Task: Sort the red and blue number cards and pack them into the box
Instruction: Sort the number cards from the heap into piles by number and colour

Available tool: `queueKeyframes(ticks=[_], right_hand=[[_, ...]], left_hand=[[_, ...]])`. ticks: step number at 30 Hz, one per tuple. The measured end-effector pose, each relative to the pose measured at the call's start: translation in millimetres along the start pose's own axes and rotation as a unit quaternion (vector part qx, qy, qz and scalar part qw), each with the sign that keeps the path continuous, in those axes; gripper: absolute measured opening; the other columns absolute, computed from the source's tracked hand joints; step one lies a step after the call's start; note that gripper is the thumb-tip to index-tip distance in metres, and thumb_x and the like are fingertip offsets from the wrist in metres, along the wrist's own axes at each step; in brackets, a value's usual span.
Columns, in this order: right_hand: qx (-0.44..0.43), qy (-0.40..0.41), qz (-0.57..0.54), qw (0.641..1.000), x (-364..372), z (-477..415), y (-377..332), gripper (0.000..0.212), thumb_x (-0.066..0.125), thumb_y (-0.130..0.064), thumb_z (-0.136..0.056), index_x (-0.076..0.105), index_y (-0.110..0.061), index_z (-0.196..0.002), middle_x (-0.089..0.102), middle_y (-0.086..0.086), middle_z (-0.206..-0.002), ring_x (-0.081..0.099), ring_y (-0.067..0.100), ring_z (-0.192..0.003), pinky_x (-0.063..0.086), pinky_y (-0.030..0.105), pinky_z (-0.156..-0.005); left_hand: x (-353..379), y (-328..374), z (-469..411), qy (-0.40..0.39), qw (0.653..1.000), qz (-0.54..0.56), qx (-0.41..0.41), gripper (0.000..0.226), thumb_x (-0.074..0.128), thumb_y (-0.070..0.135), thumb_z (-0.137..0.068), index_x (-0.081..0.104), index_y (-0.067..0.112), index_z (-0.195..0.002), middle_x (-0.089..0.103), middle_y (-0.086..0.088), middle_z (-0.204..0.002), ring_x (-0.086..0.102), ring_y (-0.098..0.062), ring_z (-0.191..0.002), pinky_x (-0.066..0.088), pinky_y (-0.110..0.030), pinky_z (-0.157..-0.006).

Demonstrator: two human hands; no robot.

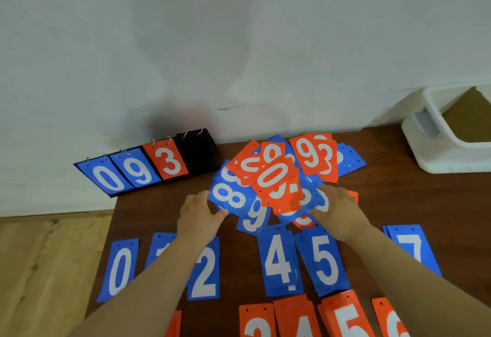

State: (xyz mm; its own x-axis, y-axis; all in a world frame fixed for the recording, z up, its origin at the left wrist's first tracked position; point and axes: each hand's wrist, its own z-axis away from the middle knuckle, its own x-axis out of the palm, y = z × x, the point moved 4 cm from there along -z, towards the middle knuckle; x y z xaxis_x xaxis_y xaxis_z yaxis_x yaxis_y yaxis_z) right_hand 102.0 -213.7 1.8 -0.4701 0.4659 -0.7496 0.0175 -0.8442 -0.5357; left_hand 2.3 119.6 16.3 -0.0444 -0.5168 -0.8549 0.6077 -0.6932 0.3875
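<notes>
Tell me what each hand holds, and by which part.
Left hand pinches the blue 8 card at its near left edge. Right hand rests on the right side of the pile; a grip cannot be told.

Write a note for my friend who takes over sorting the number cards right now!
Hands: left hand pinches the blue 8 card at the left edge of the mixed pile; right hand rests on its right side.
Done: blue row shows 0, 1, 2, 4, 5, 7; red row started nearer.
Left: sort the pile, then pack everything into the white box, far right; no cards visible in it.
</notes>
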Motion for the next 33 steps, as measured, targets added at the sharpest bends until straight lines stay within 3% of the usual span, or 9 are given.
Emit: queueKeyframes(ticks=[3, 6, 15, 20, 23, 28, 33], right_hand=[[0.012, 0.011, 0.028, 0.999, 6, -24, -26, 0.074, 0.07, -0.044, -0.092, 0.036, -0.023, -0.154, 0.038, 0.008, -0.155, 0.04, 0.032, -0.14, 0.043, 0.047, -0.11], [0.035, 0.019, 0.031, 0.999, 4, -51, -36, 0.072, 0.07, -0.044, -0.092, 0.037, -0.023, -0.153, 0.039, 0.008, -0.155, 0.038, 0.033, -0.141, 0.038, 0.049, -0.113], [0.087, 0.03, 0.067, 0.993, -10, -126, -25, 0.079, 0.069, -0.057, -0.088, 0.036, -0.024, -0.152, 0.034, 0.007, -0.156, 0.035, 0.034, -0.142, 0.04, 0.051, -0.11], [0.155, 0.048, 0.105, 0.981, -3, -158, -17, 0.085, 0.069, -0.064, -0.083, 0.035, -0.025, -0.15, 0.033, 0.013, -0.155, 0.033, 0.04, -0.141, 0.041, 0.057, -0.106], [0.183, 0.059, 0.086, 0.978, -4, -168, -11, 0.088, 0.078, -0.063, -0.076, 0.039, -0.028, -0.148, 0.034, 0.017, -0.15, 0.04, 0.042, -0.134, 0.045, 0.053, -0.103], [0.197, 0.057, -0.024, 0.978, -6, -169, -9, 0.085, 0.089, -0.044, -0.073, 0.045, -0.025, -0.143, 0.042, 0.013, -0.142, 0.059, 0.035, -0.112, 0.056, 0.045, -0.083], [0.172, 0.101, -0.093, 0.976, -12, -150, -4, 0.061, 0.079, -0.036, -0.087, 0.052, -0.023, -0.14, 0.06, 0.009, -0.135, 0.062, 0.029, -0.113, 0.052, 0.034, -0.076]], left_hand=[[0, 1, -30, -0.012, 1.0, 0.0, 0.001, 0.079, 0.075, 0.054, -0.085, 0.039, 0.026, -0.15, 0.041, -0.005, -0.147, 0.046, -0.028, -0.135, 0.048, -0.045, -0.102], [6, 6, -61, -0.018, 1.0, -0.003, 0.002, 0.086, 0.076, 0.058, -0.082, 0.037, 0.026, -0.151, 0.042, -0.006, -0.146, 0.046, -0.029, -0.134, 0.048, -0.045, -0.1], [50, 28, -118, -0.025, 0.999, -0.04, 0.004, 0.108, 0.077, 0.071, -0.071, 0.021, 0.03, -0.154, 0.036, -0.005, -0.151, 0.039, -0.03, -0.138, 0.045, -0.047, -0.105], [59, 22, -126, -0.015, 1.0, -0.026, 0.007, 0.109, 0.077, 0.075, -0.067, 0.022, 0.034, -0.152, 0.037, -0.005, -0.146, 0.04, -0.031, -0.135, 0.048, -0.048, -0.104], [56, 18, -127, -0.009, 1.0, 0.02, -0.003, 0.099, 0.083, 0.062, -0.07, 0.03, 0.036, -0.149, 0.046, -0.001, -0.141, 0.047, -0.026, -0.131, 0.051, -0.046, -0.101], [49, 7, -117, 0.028, 0.992, 0.121, 0.029, 0.055, 0.077, 0.029, -0.088, 0.051, 0.032, -0.136, 0.064, 0.01, -0.12, 0.062, -0.016, -0.11, 0.058, -0.037, -0.083], [33, 1, -107, 0.05, 0.984, 0.171, -0.003, 0.034, 0.063, 0.026, -0.099, 0.054, 0.031, -0.132, 0.066, 0.007, -0.115, 0.065, -0.012, -0.098, 0.056, -0.026, -0.067]])
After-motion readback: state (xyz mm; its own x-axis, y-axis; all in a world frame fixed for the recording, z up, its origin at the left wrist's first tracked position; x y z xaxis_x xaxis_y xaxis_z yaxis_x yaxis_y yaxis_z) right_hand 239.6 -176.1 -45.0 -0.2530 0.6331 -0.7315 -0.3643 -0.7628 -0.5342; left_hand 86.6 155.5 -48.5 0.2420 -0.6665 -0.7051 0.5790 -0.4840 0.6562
